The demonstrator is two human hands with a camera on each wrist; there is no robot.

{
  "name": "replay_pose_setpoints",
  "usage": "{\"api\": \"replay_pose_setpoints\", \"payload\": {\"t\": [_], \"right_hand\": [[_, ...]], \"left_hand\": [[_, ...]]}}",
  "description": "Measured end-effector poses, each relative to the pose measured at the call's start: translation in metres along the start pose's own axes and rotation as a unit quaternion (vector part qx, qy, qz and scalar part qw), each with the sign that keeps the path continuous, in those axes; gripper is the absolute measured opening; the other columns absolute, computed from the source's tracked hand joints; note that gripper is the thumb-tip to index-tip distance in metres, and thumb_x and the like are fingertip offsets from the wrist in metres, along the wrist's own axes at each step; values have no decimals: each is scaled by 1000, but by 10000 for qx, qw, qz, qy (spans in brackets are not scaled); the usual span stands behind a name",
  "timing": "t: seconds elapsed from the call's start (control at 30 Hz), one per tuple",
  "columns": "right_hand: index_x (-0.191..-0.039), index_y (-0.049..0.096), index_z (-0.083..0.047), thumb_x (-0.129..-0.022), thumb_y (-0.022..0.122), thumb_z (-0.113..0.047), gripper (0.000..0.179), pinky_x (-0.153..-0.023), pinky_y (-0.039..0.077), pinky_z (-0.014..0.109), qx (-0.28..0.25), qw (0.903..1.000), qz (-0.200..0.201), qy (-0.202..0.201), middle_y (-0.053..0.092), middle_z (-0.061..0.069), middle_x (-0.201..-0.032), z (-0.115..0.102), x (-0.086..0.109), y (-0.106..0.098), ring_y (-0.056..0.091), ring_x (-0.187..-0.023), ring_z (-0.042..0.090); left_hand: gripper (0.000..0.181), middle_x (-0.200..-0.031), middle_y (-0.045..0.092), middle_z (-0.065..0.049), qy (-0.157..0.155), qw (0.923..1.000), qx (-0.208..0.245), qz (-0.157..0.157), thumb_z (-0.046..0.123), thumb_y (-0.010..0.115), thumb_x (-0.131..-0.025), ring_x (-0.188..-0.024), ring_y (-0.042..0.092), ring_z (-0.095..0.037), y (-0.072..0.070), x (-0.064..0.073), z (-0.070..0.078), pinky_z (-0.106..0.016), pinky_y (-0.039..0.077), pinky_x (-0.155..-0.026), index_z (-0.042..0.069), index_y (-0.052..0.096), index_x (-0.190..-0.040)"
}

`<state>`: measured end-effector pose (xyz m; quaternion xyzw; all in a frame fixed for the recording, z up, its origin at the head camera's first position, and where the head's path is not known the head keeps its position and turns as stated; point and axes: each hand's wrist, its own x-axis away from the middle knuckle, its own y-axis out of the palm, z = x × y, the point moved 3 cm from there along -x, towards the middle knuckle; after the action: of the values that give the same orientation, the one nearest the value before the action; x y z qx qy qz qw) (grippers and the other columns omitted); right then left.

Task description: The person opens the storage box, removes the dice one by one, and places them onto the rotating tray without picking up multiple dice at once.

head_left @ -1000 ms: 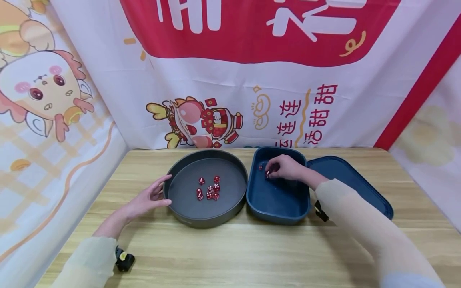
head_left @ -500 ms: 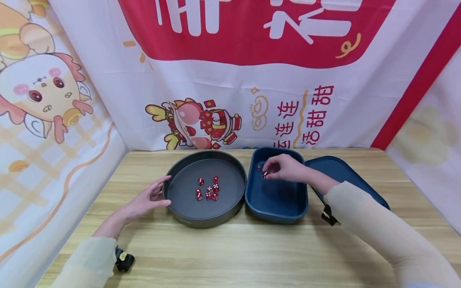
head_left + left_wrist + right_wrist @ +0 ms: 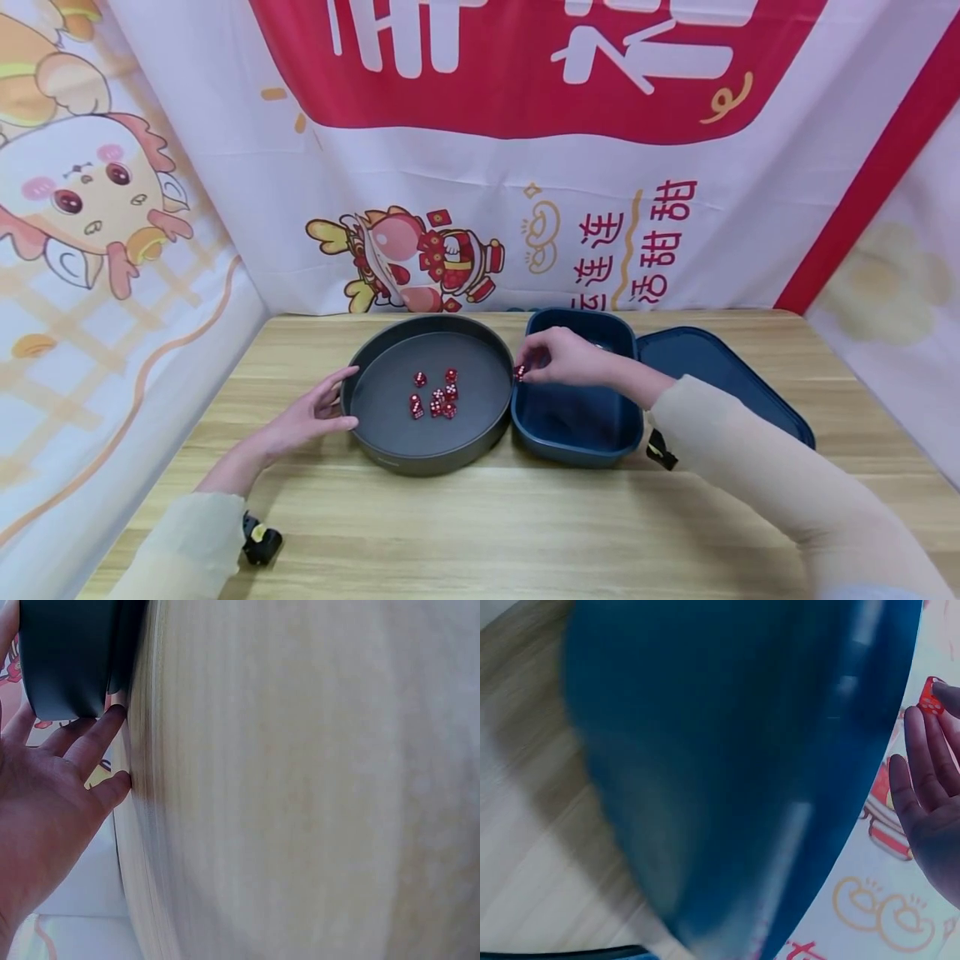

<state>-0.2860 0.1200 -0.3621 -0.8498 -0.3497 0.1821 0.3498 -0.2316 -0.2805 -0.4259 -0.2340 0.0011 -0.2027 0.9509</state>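
My right hand (image 3: 567,358) pinches a red die (image 3: 521,373) with white pips between thumb and fingertips, over the left rim of a deep blue rectangular container (image 3: 577,453). The right wrist view shows that die (image 3: 929,696) at the fingertips. A round dark grey pan (image 3: 390,350) stands directly left of the container, and several red dice (image 3: 437,403) lie grouped on its floor. With fingers spread, my left hand (image 3: 306,423) touches the pan's left side. In the left wrist view its fingers (image 3: 94,742) lie against the pan's wall, nearly straight.
A blue lid (image 3: 720,379) lies right of the container, partly hidden by the right arm. The wooden table (image 3: 420,533) runs in front. Printed cloth (image 3: 420,167) hangs behind and at both sides. Each wrist wears a small black camera (image 3: 262,542).
My right hand has lifted the pinched die from inside the container and moved left to the rim beside the pan. My left hand has stayed on the pan's side.
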Motion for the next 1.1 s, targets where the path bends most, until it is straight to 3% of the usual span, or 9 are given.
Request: {"api": "replay_pose_setpoints", "payload": {"t": [0.33,0.53,0.7,1.1], "right_hand": [[-96,70,-12,-87,73,-8,10,-74,53,25,242,9992,-302,76,66,-5,-85,-18,-29,23,60,-78,12],[-97,70,-13,-88,73,-10,11,-73,53,23,489,9956,-794,100,66,-8,-84,-34,-25,30,60,-77,11],[-97,70,-15,-87,74,-11,11,-74,53,23,553,9948,-856,57,66,-9,-85,-46,-26,27,60,-79,11],[-97,70,-13,-88,73,-9,11,-72,53,22,654,9912,-1143,150,66,-5,-89,-44,-57,44,61,-82,14]], "left_hand": [[80,-157,11,-28,-28,10000,19,-8,14,67,-93,-137,24,-48,1,-2,-4,-57,25,-108,12,17,-156],[80,-156,11,-29,41,10000,4,-27,14,67,-93,-137,24,-49,3,0,-1,-57,25,-108,10,17,-155],[79,-156,12,-28,76,9999,-11,64,12,67,-93,-136,26,-49,1,1,1,-57,26,-107,11,19,-155],[79,-156,11,-29,99,9999,100,25,12,67,-93,-136,26,-49,2,3,0,-57,23,-109,10,18,-155]]}}
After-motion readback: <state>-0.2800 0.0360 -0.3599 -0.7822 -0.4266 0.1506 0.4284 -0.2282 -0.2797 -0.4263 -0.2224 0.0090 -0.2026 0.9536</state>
